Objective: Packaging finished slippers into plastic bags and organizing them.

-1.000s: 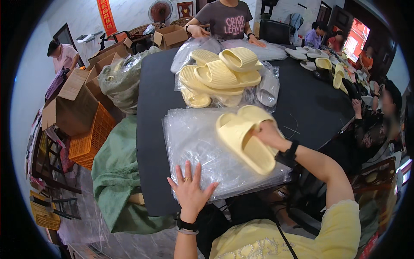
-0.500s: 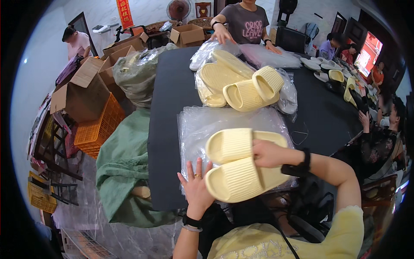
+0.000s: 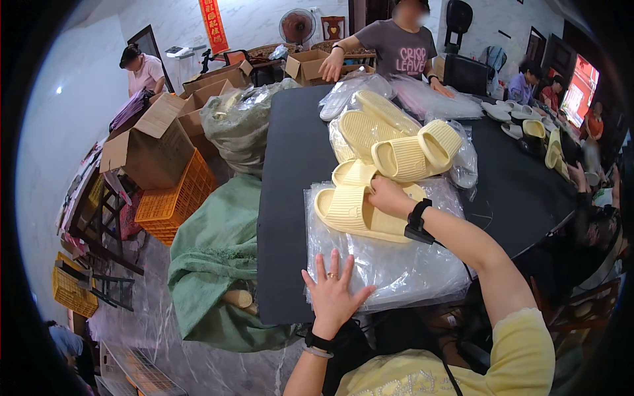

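My right hand (image 3: 391, 197) is closed on a pair of pale yellow slippers (image 3: 345, 211), its fingers reaching inside the straps. The pair is over the far part of a stack of clear plastic bags (image 3: 389, 277), against the near side of a heap of more yellow slippers (image 3: 399, 160). Whether the pair rests on the bags or hangs just above them I cannot tell. With fingers spread, my left hand (image 3: 335, 287) lies flat on the near left part of the bag stack and holds nothing.
The black table (image 3: 284, 198) carries bagged slippers (image 3: 465, 158) beside the heap. Across it stands a person (image 3: 406, 49) with a hand on clear bags (image 3: 436, 99). Left are a green cloth (image 3: 214, 264), an orange crate (image 3: 175, 204) and cardboard boxes (image 3: 145, 148). Loose shoes (image 3: 528, 122) line the far right.
My right hand has carried the yellow slippers away from me, up to the heap. My left hand stays spread on the bags, its thumb now further out. The person opposite has lifted one hand.
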`<state>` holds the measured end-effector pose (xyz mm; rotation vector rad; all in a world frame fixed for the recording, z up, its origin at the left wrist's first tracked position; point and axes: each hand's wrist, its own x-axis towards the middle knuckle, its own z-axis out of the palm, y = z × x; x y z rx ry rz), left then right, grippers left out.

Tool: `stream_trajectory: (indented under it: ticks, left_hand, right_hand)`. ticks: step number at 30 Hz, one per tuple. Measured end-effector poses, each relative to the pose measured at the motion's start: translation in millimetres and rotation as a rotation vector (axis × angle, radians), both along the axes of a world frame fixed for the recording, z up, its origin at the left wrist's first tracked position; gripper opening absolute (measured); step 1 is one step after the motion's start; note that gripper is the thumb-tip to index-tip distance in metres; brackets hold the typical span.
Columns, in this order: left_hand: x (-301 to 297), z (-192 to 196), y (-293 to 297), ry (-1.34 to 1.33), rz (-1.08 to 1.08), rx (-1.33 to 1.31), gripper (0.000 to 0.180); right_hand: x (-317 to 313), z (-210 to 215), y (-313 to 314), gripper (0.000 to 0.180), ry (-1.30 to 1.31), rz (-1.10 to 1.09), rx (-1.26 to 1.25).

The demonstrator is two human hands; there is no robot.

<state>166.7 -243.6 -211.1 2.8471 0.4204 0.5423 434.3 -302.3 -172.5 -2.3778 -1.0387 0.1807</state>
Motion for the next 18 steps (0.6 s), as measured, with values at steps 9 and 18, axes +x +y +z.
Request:
stream_trajectory:
  ticks: [9, 18]
  left_hand:
    - [-0.6, 9.0, 7.6, 0.172, -0.045, -0.123, 0.072]
    - [1.5, 2.2, -2.9, 0.012, 0.001, 0.005, 0.074]
  right_hand:
    - [-41.9, 7.9, 3.9, 0.024, 0.098, 0.478, -0.018]
    - [-11.6, -2.5, 40.0, 0.028, -0.028, 0.079, 0.145]
